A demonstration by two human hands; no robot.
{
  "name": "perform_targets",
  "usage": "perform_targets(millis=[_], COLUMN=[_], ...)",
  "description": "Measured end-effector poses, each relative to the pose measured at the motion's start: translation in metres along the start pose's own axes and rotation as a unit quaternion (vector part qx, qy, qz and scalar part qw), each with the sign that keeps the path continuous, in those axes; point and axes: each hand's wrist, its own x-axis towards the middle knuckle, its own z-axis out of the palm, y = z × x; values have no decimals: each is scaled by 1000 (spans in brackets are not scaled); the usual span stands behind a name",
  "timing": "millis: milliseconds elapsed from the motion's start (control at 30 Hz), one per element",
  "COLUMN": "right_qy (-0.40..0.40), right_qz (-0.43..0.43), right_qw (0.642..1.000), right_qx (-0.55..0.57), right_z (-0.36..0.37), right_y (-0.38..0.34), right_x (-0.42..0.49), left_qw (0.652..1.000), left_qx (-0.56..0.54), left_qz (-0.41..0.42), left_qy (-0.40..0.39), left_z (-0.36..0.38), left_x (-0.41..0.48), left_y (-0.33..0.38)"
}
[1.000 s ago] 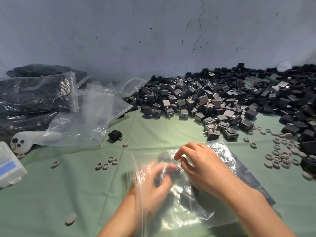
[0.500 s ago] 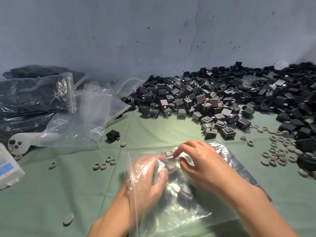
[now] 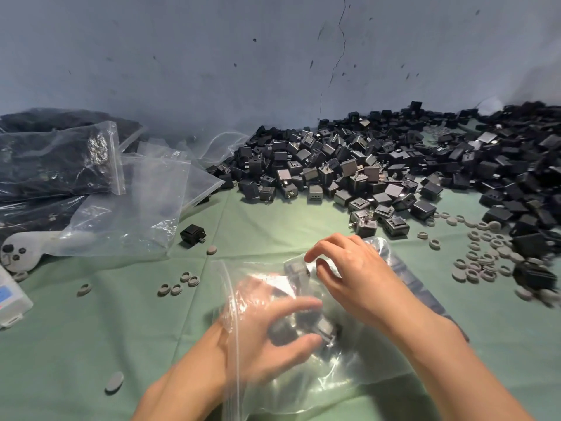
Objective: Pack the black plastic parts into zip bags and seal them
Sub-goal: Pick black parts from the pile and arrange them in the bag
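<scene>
Head view: my clear, crumpled zip bag [image 3: 349, 372] lies just in front of the pile [image 3: 379, 165], black parts [image 3: 324, 326] dim inside. My left hand [image 3: 267, 332], inside it, grips them; my right hand [image 3: 358, 281] pinches its film.

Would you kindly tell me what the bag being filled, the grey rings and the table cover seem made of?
Zip bag: thin clear plastic film, glossy; it crinkles, glints, and the left hand shows through. Grey rings: probably rubber, matte, no glare. Table cover: seemingly green cloth, matte, soft creases.
</scene>
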Motion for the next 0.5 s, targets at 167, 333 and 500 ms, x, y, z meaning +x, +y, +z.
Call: perform_targets(millis=[167,333,500], right_qy=[5,10,7], right_qz=[-3,-2,-3], right_qw=[1000,1000,1000], right_qx=[5,9,12], right_z=[2,2,0], right_y=[-1,0,1], right_x=[0,0,1], left_qw=[999,999,1000], left_qx=[10,46,-2], left_qz=[4,0,1], left_qy=[-46,0,22], left_z=[10,5,14], left_x=[4,0,2], left_y=[3,4,15])
